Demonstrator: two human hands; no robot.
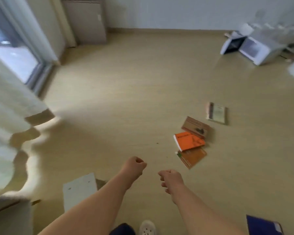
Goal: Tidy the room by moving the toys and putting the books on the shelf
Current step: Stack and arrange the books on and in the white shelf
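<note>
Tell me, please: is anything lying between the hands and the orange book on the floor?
Nothing visible does. Only bare floor lies between the right hand, the left hand and the orange book. Both hands are curled and hold nothing.

- A white curtain hangs down the left edge, its wavy hem close to the pale floor.
- A glass sliding door is at upper left.
- A tall cardboard box stands against the far wall, top centre-left.
- A flat white board lies at lower left.
- A white shoe shows at the bottom edge.
</note>
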